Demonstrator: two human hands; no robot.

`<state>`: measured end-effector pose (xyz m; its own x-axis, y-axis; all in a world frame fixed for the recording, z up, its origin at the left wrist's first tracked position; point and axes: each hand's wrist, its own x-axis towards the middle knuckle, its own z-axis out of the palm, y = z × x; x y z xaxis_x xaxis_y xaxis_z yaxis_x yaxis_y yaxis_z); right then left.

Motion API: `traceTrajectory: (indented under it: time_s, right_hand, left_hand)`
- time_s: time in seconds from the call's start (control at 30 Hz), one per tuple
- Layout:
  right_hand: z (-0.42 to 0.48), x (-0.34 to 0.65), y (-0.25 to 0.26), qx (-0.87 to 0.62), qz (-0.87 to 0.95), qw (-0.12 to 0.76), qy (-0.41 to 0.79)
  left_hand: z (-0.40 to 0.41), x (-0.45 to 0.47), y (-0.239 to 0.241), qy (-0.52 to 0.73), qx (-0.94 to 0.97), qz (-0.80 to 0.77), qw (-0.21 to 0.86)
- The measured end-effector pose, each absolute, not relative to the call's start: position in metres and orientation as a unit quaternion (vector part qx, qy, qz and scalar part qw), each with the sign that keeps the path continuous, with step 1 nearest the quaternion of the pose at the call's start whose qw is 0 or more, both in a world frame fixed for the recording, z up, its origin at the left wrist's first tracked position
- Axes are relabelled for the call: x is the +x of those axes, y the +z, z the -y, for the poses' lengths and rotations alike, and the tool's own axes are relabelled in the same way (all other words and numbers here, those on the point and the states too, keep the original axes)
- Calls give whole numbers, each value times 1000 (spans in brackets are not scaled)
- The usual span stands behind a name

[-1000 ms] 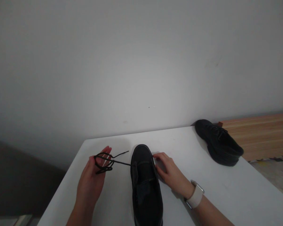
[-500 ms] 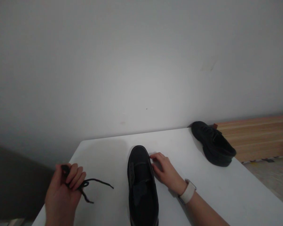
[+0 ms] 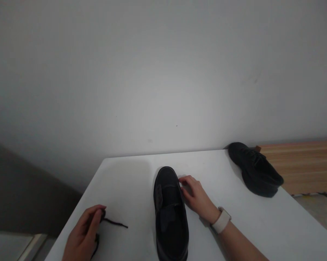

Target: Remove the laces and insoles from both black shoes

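Note:
A black shoe (image 3: 167,194) without a lace stands on the white table (image 3: 131,185), its toe pointing to the wall. On its left, my left hand (image 3: 84,232) pinches a black shoelace (image 3: 116,222) between thumb and fingers. One end of the lace sticks out to the right, and another part hangs under the palm. My right hand (image 3: 194,194), with a pale-banded watch on the wrist, rests at the shoe's right side. Its bent fingertips touch or nearly touch the upper near the toe; what they grip, if anything, cannot be made out.
A second black shoe (image 3: 254,168), laced, stands at the table's far right edge. The grey wall (image 3: 163,79) borders the table's back. Light wooden boards (image 3: 302,163) lie beyond the right edge. A pale panel (image 3: 11,244) shows at lower left.
My left hand has turned over and lowered with the shoelace in it, from palm up to a thumb-and-finger pinch. The view has shifted slightly left. My right hand stays by the shoe.

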<state>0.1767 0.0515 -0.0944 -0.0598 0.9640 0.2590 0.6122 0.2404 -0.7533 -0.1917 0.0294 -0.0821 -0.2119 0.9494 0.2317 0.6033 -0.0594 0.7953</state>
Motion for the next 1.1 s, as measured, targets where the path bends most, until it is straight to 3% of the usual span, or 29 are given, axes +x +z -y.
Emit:
traceTrajectory:
  time_s: [0.1,0.47,0.67,0.83,1.1]
  right_hand:
    - [-52,177,-94,-570,691,380,231]
    - [-49,176,-94,-564,670,415,248]
    - [-49,176,-95,-558,656,439,256]
    - [-48,176,-91,-557,652,445,259]
    - [-47,173,-88,-547,648,448,284]
  left_hand:
    - [-34,-179,-83,365,628,-649,227]
    - [-27,-120,-27,380,779,-481,133]
    - [-33,-54,-15,207,891,-380,136]
    - [-49,-25,-11,86,896,-417,126]
    - [-74,-26,7,121,852,-462,214]
